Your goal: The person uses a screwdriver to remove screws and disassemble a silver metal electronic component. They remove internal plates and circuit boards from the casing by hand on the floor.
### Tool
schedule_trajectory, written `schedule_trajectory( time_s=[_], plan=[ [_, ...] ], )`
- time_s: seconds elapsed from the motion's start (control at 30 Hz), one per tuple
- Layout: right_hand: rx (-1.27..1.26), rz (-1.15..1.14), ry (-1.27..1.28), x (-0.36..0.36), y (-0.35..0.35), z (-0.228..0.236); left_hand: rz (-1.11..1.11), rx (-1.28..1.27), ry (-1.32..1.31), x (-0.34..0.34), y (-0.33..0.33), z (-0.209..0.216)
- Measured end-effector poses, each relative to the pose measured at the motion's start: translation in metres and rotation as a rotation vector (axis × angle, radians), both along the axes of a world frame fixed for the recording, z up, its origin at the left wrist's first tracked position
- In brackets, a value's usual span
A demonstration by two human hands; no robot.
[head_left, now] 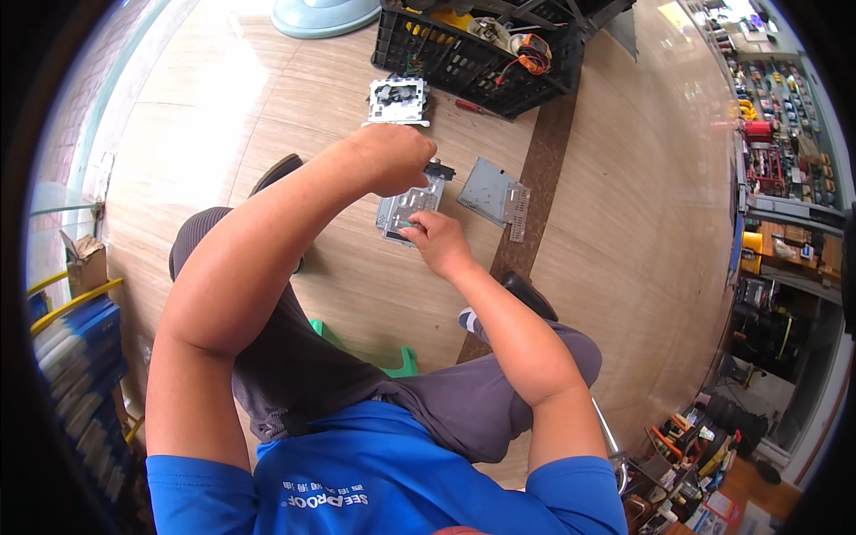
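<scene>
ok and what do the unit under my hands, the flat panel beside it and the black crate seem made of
The unit: probably bare sheet metal, silvery with a slight sheen and pressed shapes. The flat panel: likely sheet metal, dull grey, thin-looking. The black crate: apparently moulded plastic, judging by its latticed walls.

The housing (pixel 419 198) lies on the floor (pixel 374 294) before the person, the left hand (pixel 392 159) at its far end, the right hand (pixel 439 241) at its near end. To its right lies the plate (pixel 483 189), with the perforated strip (pixel 517 214) along the right edge. Beyond the left hand sits the mechanism (pixel 397 103); behind that, rightward, stands the crate (pixel 446 68). The hand tool (pixel 469 106) lies between crate and plate. Nearer than the housing, between the person's legs, is the stool (pixel 407 363)
</scene>
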State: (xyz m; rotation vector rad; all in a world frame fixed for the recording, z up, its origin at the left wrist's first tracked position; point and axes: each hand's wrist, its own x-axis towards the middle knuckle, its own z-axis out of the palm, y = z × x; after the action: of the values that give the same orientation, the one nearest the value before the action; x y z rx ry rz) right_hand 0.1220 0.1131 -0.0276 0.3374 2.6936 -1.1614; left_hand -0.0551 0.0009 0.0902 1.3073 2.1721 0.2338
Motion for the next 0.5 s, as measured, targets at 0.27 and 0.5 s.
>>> schedule_trajectory(
  time_s=[0.27,0.5],
  plan=[
    [0.147,0.088,0.037,0.0031,0.0053,-0.0075,-0.007,-0.017,-0.014,-0.0002,0.0024,0.0003],
    [0.139,0.147,0.100,0.0059,0.0011,-0.0078,-0.005,-0.021,-0.009,0.0005,0.0010,0.0010]
  ],
)
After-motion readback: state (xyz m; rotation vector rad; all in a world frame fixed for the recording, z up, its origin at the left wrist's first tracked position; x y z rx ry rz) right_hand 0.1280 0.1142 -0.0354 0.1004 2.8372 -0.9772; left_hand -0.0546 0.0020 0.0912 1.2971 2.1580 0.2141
